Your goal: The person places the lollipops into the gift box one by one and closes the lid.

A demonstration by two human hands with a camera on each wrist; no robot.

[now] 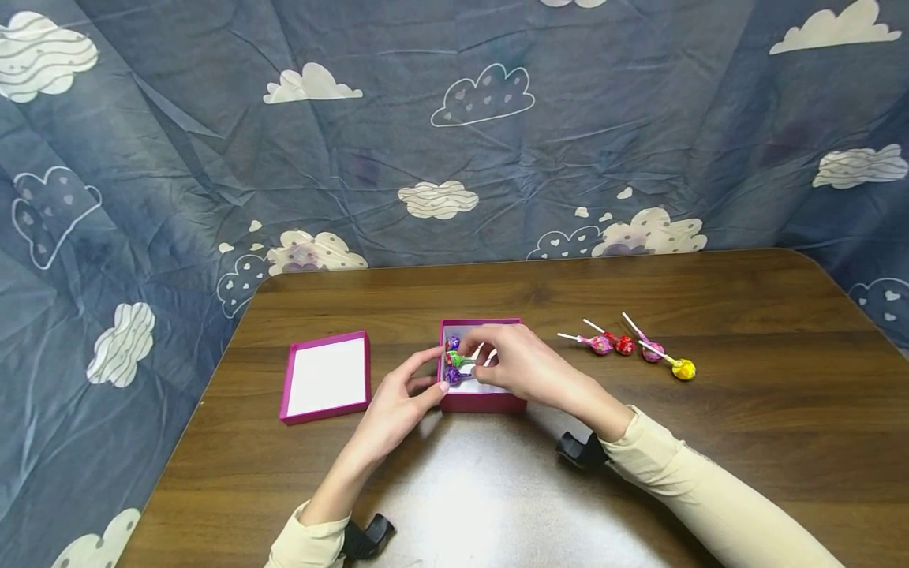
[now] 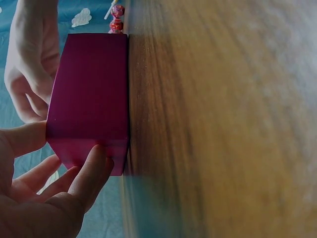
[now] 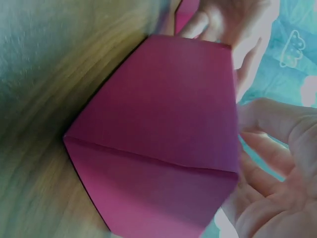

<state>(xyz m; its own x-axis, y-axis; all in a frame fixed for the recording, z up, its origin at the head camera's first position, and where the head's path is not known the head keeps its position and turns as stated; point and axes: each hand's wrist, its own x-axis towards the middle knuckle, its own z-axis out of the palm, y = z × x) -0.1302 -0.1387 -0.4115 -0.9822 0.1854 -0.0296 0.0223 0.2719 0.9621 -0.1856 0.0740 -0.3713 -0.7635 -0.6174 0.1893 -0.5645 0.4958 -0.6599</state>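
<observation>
An open magenta box [image 1: 484,403] with a white inside stands in the middle of the table. Inside, along its left side, lie a blue-purple lollipop [image 1: 454,343], a green-and-red lollipop [image 1: 453,359] and a purple lollipop [image 1: 453,377]. My left hand [image 1: 395,406] touches the box's left wall, thumb at the near corner and fingers farther back. Reaching over the right wall, my right hand [image 1: 521,363] has its bent fingers inside, over the lollipop sticks. Its thumb and index tips look apart around the green lollipop's stick. In the right wrist view the box wall hides those fingertips.
A magenta lid [image 1: 327,375] with a white inside lies left of the box. To the right are several lollipops, among them a yellow one [image 1: 683,369] and a red one [image 1: 625,345]. A cloud-patterned cloth [image 1: 454,158] hangs behind the wooden table [image 1: 753,426].
</observation>
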